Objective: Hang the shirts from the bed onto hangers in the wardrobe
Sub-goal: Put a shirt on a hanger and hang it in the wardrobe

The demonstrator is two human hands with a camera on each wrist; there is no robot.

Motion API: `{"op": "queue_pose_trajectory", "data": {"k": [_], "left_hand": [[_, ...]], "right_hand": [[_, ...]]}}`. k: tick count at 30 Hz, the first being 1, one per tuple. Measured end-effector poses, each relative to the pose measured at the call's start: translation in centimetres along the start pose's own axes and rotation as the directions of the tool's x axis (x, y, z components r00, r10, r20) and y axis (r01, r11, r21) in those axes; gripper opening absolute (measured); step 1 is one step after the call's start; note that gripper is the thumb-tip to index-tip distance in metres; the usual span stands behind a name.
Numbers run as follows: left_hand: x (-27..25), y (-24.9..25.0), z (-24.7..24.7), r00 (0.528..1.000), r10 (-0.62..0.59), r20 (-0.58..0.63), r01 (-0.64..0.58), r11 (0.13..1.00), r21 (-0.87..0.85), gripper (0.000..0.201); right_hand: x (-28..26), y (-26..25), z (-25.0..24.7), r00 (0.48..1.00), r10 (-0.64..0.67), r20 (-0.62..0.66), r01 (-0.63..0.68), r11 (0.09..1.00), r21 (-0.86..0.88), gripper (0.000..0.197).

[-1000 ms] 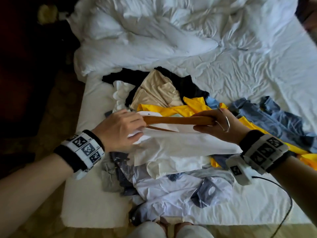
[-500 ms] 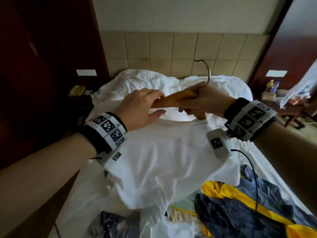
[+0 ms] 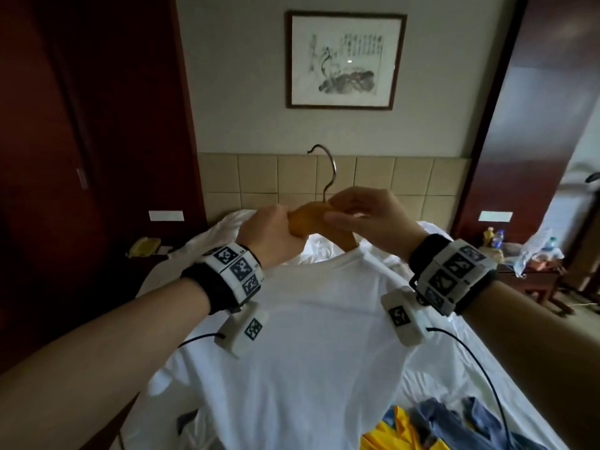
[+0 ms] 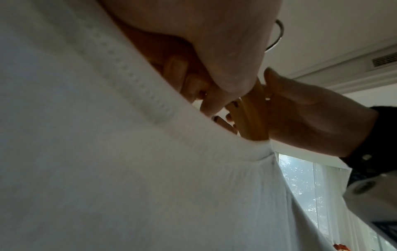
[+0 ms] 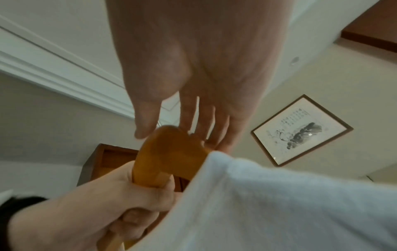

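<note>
Lower R of the head view: yellow shirt [image 3: 386, 436] and blue shirt [image 3: 461, 420] lie crumpled on the bed [image 3: 487, 362], partly cut off by the frame edge. Centre of frame, nearer the camera than the bedding: white T-shirt [image 3: 311, 345] hangs spread out, its collar up at the hands, raised above the bed

Wooden hanger [image 3: 308, 219] sits at centre, just above the collar; its R arm runs down into the neck opening, its metal hook [image 3: 328, 170] stands up against the headboard [image 3: 383, 177].

Left hand [image 3: 272, 238]: fist-like, fingers curled round the hanger's L arm together w/ collar fabric – firm grip. In the right wrist view that hand [image 5: 111, 205] shows at lower L, wrapped on the wood [image 5: 169, 152] beside the shirt edge [image 5: 268, 203].

Right hand [image 3: 373, 219]: at the hanger's top near the hook base. Right wrist view shows its fingers [image 5: 206, 118] fairly straight, tips touching the rounded wood, thumb close to it; motion blur. Left wrist view has the right hand [image 4: 311, 118] w/ thumb against the hanger's edge [image 4: 253, 115]. Looks like a light touch more than a grip, fingers mostly extended.

Further back: white pillows [image 3: 233, 228], then framed ink painting [image 3: 345, 61] upper centre on the wall. Dark wood panel [image 3: 97, 125] fills the L side; side table w/ bottles [image 3: 493, 237] mid R
</note>
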State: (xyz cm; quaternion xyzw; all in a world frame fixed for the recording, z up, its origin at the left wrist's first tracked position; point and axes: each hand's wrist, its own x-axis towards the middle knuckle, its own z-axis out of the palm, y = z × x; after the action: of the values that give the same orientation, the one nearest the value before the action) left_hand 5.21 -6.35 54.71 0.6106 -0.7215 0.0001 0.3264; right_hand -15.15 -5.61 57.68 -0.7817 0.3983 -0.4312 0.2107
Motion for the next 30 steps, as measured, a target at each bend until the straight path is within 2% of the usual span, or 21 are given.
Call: {"op": "queue_pose_trajectory", "data": {"k": [3,4,7,8,11,15,18,21,25,27,30], "left_hand": [[0.1,0.4,0.1,1.000,0.003,0.008,-0.003,0.998,0.060,0.019],[0.0,0.5,0.2,1.000,0.004,0.021,-0.006,0.997,0.080,0.023],[0.0,0.9,0.3,0.998,0.007,0.057,-0.012,0.995,0.094,0.033],[0.0,0.9,0.3,0.998,0.007,0.058,-0.013,0.995,0.100,0.035],[-0.2,0.6,0.1,0.998,-0.016,0.057,0.011,0.996,0.084,0.033],[-0.4,0.0,0.3,0.997,-0.036,0.075,0.034,0.999,0.027,0.017],[-0.5,-0.4,0.8,0.996,-0.031,0.083,0.032,0.999,-0.016,0.010],[-0.6,-0.4,0.7,0.995,-0.057,0.076,0.062,0.996,-0.068,0.010],[-0.3,-0.5,0.0,0.993,-0.082,0.088,0.093,0.987,-0.132,0.023],[-0.2,-0.7,-0.5,0.991,-0.102,0.083,0.114,0.980,-0.161,0.031],[0.0,-1.2,-1.0,0.989,-0.113,0.094,0.129,0.974,-0.187,0.038]], "right_hand": [[0.4,-1.5,-0.1,0.995,-0.033,-0.099,0.040,0.997,0.072,0.044],[0.6,-2.1,-0.1,0.994,-0.033,-0.106,0.043,0.995,0.087,0.044],[1.2,-2.9,0.1,0.992,-0.052,-0.111,0.065,0.991,0.116,0.024],[1.4,-2.9,0.2,0.994,-0.057,-0.094,0.068,0.990,0.120,0.020],[1.5,-2.5,0.3,0.999,-0.050,-0.007,0.050,0.992,0.118,0.026],[1.3,-1.7,-0.3,0.993,0.036,0.111,-0.062,0.968,0.244,0.032],[0.7,-0.5,-0.2,0.984,0.014,0.179,-0.027,0.997,0.069,0.022],[-0.5,1.9,0.2,0.953,0.065,0.297,-0.031,0.992,-0.118,0.014],[-2.5,5.4,-0.4,0.919,0.189,0.345,-0.049,0.926,-0.375,0.033],[-3.6,6.8,-1.2,0.905,0.262,0.335,-0.117,0.910,-0.397,0.039],[-5.1,8.4,-2.5,0.884,0.339,0.321,-0.208,0.901,-0.380,0.035]]}}
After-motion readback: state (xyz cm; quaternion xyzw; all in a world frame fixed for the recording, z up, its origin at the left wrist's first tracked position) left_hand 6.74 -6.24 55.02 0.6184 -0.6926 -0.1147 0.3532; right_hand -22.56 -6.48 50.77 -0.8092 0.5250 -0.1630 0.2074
